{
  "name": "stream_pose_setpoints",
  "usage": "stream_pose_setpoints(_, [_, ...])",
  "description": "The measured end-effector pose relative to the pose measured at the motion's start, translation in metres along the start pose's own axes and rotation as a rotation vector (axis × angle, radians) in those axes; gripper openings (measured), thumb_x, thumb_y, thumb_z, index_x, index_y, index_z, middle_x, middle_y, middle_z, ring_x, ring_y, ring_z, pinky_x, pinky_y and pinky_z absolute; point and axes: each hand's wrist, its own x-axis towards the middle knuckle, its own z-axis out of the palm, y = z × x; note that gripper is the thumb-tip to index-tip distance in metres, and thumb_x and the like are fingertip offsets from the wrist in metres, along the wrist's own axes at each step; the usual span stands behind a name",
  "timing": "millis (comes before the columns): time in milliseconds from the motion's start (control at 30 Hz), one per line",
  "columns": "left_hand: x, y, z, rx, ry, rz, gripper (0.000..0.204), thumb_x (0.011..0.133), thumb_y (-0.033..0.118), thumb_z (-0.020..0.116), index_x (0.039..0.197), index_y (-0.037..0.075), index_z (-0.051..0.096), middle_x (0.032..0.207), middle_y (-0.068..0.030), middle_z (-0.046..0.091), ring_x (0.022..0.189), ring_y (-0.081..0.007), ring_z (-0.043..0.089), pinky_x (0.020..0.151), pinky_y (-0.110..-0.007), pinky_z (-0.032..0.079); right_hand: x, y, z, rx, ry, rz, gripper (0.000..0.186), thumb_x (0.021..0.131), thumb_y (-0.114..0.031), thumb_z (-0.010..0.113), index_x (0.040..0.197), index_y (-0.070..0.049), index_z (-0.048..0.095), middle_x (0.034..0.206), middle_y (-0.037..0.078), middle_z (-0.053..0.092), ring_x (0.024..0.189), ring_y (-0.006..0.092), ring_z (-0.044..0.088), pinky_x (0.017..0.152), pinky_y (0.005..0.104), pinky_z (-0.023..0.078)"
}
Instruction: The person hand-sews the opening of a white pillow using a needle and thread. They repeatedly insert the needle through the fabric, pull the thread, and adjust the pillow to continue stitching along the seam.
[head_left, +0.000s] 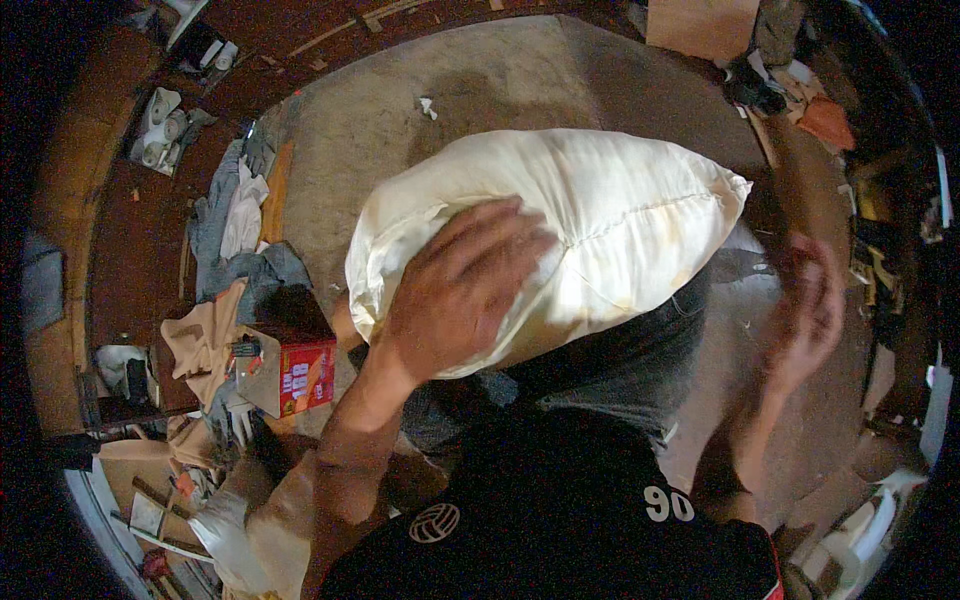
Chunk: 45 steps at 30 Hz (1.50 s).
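A plump cream-white pillow [630, 200] lies across my lap, its seam running toward a pointed corner at the right. My left hand [465, 270] rests on the pillow's left part, fingers stretched out over the cloth and a little blurred. Around that hand the cloth is folded, and a paler white patch shows beside it; whether this is filling or lining I cannot make out. My right hand [805, 310] is raised to the right of the pillow, apart from it. Motion smears its fingers, and nothing is plainly seen in them.
A red box [307, 375] stands at my left among tan cloth [205, 335] and grey-blue cloth [265, 285]. A white scrap [428, 108] lies on the floor [350, 130] ahead. Cluttered wooden shelving [115, 230] lines the left; an orange item [827, 122] lies at the far right.
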Motion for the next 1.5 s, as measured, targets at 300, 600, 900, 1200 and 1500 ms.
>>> stream_pose_setpoints(300, [-0.037, -0.028, 0.048, 0.031, 0.020, -0.318, 0.032, 0.087, 0.007, 0.066, 0.119, 0.011, 0.068, 0.115, -0.0073, 0.065, 0.098, -0.0270, 0.068, 0.082, -0.040, 0.058, -0.039, -0.014, 0.119, 0.460, -0.476, 0.324, 0.023, 0.102, -0.014, 0.061, 0.114, 0.004, 0.070, 0.104, 0.012, 0.071, 0.093, 0.0181, 0.070, 0.085, 0.0293, 0.054])
stream_pose_setpoints(600, [-0.048, -0.034, 0.078, 0.048, 0.218, -0.266, 0.027, 0.083, 0.003, 0.069, 0.109, 0.008, 0.071, 0.111, -0.0080, 0.066, 0.086, -0.0252, 0.070, 0.072, -0.037, 0.060, -0.047, -0.010, 0.132, 0.332, -0.555, 0.397, 0.027, 0.104, -0.018, 0.058, 0.115, 0.004, 0.069, 0.098, 0.011, 0.074, 0.091, 0.0167, 0.070, 0.085, 0.0292, 0.054])
stream_pose_setpoints(900, [-0.052, -0.038, 0.085, 0.043, 0.351, -0.164, 0.030, 0.077, -0.001, 0.071, 0.106, 0.005, 0.071, 0.112, -0.0091, 0.066, 0.091, -0.0283, 0.069, 0.076, -0.039, 0.059, -0.048, -0.020, 0.139, 0.263, -0.618, 0.286, 0.025, 0.104, -0.018, 0.058, 0.113, 0.002, 0.070, 0.097, 0.009, 0.074, 0.092, 0.0137, 0.067, 0.084, 0.0277, 0.051])
stream_pose_setpoints(1200, [-0.041, -0.034, 0.074, -0.035, 0.294, -0.266, 0.035, 0.077, 0.000, 0.071, 0.112, 0.004, 0.068, 0.109, -0.0107, 0.062, 0.099, -0.0311, 0.063, 0.089, -0.042, 0.053, -0.051, -0.021, 0.142, 0.252, -0.598, 0.330, 0.024, 0.104, -0.017, 0.059, 0.114, 0.002, 0.070, 0.096, 0.008, 0.073, 0.089, 0.0111, 0.064, 0.080, 0.0245, 0.049])
stream_pose_setpoints(1500, [-0.032, -0.031, 0.065, 0.083, 0.288, -0.237, 0.030, 0.080, 0.001, 0.068, 0.109, 0.005, 0.069, 0.107, -0.0103, 0.061, 0.094, -0.0314, 0.063, 0.082, -0.042, 0.055, -0.052, -0.019, 0.141, 0.300, -0.563, 0.391, 0.024, 0.104, -0.018, 0.059, 0.115, 0.002, 0.068, 0.097, 0.010, 0.075, 0.090, 0.0129, 0.068, 0.084, 0.0268, 0.052])
